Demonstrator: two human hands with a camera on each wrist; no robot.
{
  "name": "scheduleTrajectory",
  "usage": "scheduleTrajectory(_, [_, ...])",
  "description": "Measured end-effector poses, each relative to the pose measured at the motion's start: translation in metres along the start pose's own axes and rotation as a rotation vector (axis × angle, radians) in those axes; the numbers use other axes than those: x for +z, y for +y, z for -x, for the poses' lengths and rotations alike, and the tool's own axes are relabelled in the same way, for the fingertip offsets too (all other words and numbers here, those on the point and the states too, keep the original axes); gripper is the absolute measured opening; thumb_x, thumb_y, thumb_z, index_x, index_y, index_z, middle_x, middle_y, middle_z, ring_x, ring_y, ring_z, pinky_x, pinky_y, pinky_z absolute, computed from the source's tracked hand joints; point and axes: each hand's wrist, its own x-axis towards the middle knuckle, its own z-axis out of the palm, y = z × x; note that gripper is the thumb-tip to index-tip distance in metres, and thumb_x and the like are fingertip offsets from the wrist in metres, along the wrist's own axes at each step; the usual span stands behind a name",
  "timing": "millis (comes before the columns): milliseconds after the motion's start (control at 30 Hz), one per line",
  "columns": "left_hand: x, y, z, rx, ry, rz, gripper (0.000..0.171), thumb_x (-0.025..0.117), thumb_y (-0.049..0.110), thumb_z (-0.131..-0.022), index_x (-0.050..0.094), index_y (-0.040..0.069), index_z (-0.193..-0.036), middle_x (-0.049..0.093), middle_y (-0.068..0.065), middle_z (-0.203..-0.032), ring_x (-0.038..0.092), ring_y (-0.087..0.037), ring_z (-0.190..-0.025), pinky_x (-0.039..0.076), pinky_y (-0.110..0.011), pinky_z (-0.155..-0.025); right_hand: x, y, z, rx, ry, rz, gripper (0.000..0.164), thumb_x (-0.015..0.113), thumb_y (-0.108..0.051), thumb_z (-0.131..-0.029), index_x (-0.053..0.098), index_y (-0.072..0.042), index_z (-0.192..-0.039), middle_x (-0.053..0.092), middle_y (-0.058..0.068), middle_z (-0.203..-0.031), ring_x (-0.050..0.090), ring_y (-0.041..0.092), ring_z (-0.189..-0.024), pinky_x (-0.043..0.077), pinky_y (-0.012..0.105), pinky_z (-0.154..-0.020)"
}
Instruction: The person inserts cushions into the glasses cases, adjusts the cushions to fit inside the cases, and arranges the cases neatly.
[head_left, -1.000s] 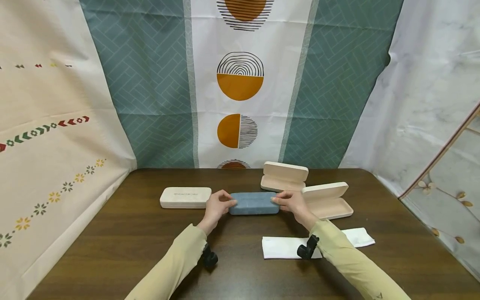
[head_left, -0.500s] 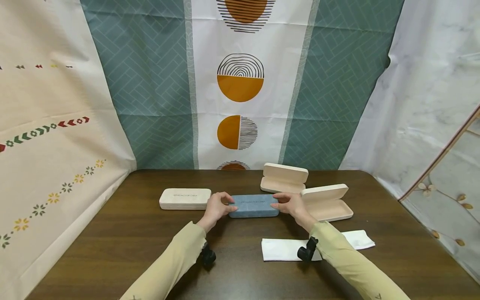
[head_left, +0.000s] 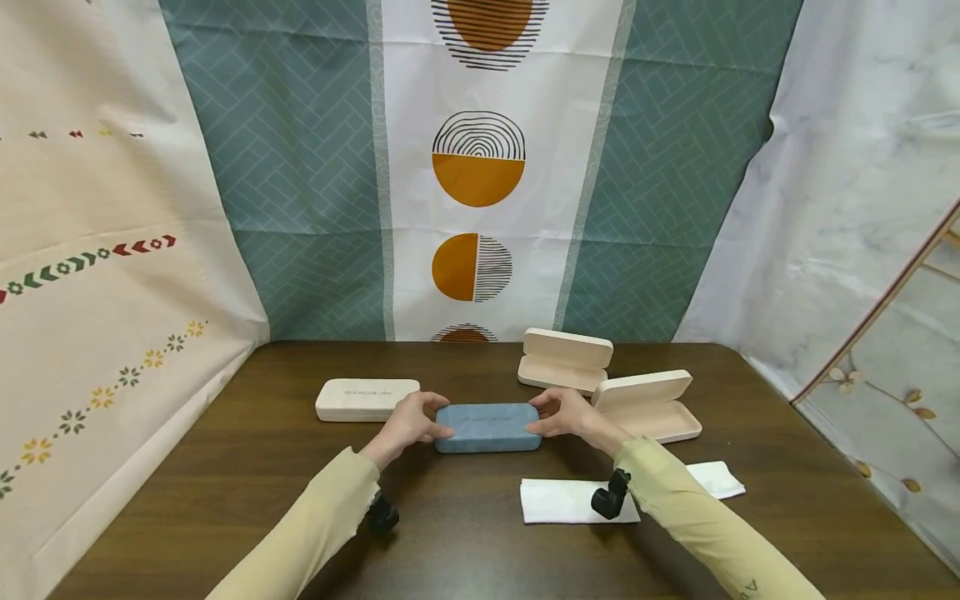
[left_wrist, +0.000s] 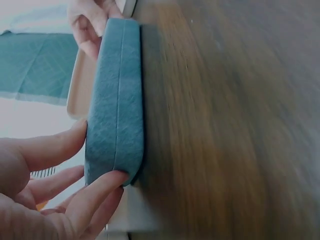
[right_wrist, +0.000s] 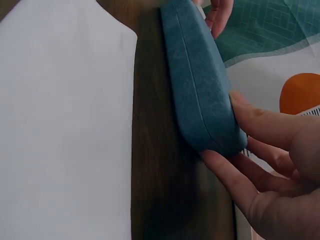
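Note:
A blue glasses case (head_left: 487, 428), its lid closed, lies between my two hands near the middle of the table. My left hand (head_left: 408, 422) grips its left end, thumb on the upper edge and fingers around the end. At the other end my right hand (head_left: 564, 414) pinches the case the same way. In the left wrist view the seam of the blue case (left_wrist: 119, 100) runs unbroken along its side. The right wrist view shows my right thumb on the top edge and a finger low at the corner of the blue case (right_wrist: 200, 80).
A closed white glasses case (head_left: 363, 400) lies left of my left hand. Two cream cases, one at the back (head_left: 566, 358) and one nearer (head_left: 652, 408), stand with lids raised at right. A folded white cloth (head_left: 555, 502) lies under my right forearm on the brown table (head_left: 187, 483).
Both hands have brought the blue glasses case toward me and slightly left. The open cream cases, the white case and the cloth stay where they were.

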Motion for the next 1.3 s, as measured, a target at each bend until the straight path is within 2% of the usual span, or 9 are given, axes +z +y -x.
scheduleTrajectory(333, [-0.036, -0.014, 0.020, -0.042, -0.104, 0.031, 0.054, 0.077, 0.002, -0.069, 0.054, -0.007, -0.117, 0.048, -0.023, -0.119, 0.055, -0.023, -0.089, 0.051, -0.034, -0.064, 0.026, -0.010, -0.007, -0.080, -0.092, 0.111, 0.038, 0.079, -0.004, -0.068, 0.056, 0.008, -0.096, 0.061, 0.011, -0.092, 0.059, 0.025, -0.085, 0.048, 0.032, -0.072])
scheduleTrajectory(533, [-0.057, -0.023, 0.029, -0.016, -0.164, 0.046, 0.053, 0.078, 0.004, -0.069, 0.053, -0.007, -0.115, 0.048, -0.020, -0.111, 0.053, -0.024, -0.087, 0.051, -0.035, -0.063, 0.046, -0.016, -0.009, -0.087, -0.119, 0.126, 0.036, 0.078, -0.005, -0.069, 0.055, 0.005, -0.096, 0.059, 0.008, -0.091, 0.058, 0.024, -0.085, 0.048, 0.032, -0.073])
scheduleTrajectory(767, [-0.089, -0.034, 0.037, 0.010, -0.259, 0.087, 0.048, 0.075, 0.002, -0.071, 0.052, -0.008, -0.112, 0.045, -0.021, -0.107, 0.054, -0.022, -0.080, 0.051, -0.038, -0.065, 0.073, -0.028, -0.013, -0.106, -0.139, 0.149, 0.037, 0.079, -0.009, -0.070, 0.055, 0.003, -0.095, 0.059, 0.007, -0.090, 0.058, 0.020, -0.083, 0.048, 0.031, -0.074])
scheduleTrajectory(1000, [-0.115, -0.046, 0.047, -0.007, -0.258, 0.070, 0.047, 0.075, 0.001, -0.071, 0.052, -0.008, -0.111, 0.041, -0.022, -0.106, 0.055, -0.025, -0.075, 0.050, -0.040, -0.065, 0.102, -0.038, -0.022, -0.126, -0.147, 0.190, 0.036, 0.080, -0.008, -0.068, 0.055, 0.001, -0.092, 0.059, 0.005, -0.086, 0.058, 0.022, -0.082, 0.048, 0.027, -0.069])
scheduleTrajectory(1300, [-0.148, -0.059, 0.054, -0.085, -0.225, 0.063, 0.051, 0.076, 0.002, -0.070, 0.052, -0.008, -0.113, 0.042, -0.021, -0.106, 0.057, -0.024, -0.077, 0.050, -0.040, -0.066, 0.139, -0.051, -0.034, -0.102, -0.109, 0.227, 0.036, 0.082, -0.014, -0.067, 0.055, -0.004, -0.089, 0.057, 0.001, -0.082, 0.054, 0.012, -0.074, 0.045, 0.026, -0.064])
